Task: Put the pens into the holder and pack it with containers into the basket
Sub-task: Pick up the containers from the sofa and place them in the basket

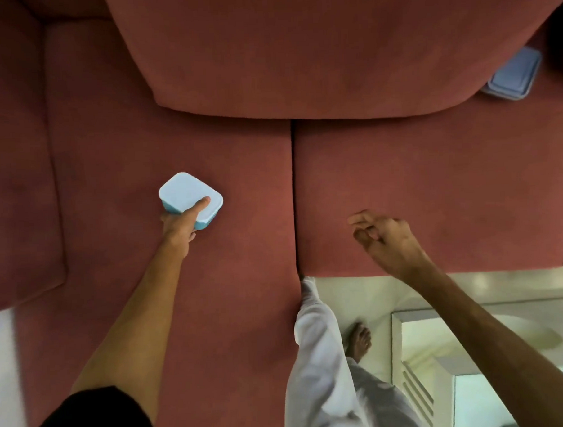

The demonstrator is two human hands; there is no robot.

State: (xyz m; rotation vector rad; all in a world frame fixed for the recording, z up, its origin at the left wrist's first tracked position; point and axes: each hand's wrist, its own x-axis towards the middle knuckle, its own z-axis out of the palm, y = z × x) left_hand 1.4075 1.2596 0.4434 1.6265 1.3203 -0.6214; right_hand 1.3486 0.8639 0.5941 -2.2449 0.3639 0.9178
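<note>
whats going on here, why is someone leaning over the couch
A person is bent over a red sofa, collecting containers. Their left hand grips a small light blue lidded container over the left seat cushion, thumb on its lid. The right hand hangs over the right cushion with fingers loosely curled, holding nothing. A second blue container sits at the far right, partly tucked behind the back cushion. No pens, holder or basket are in view.
</note>
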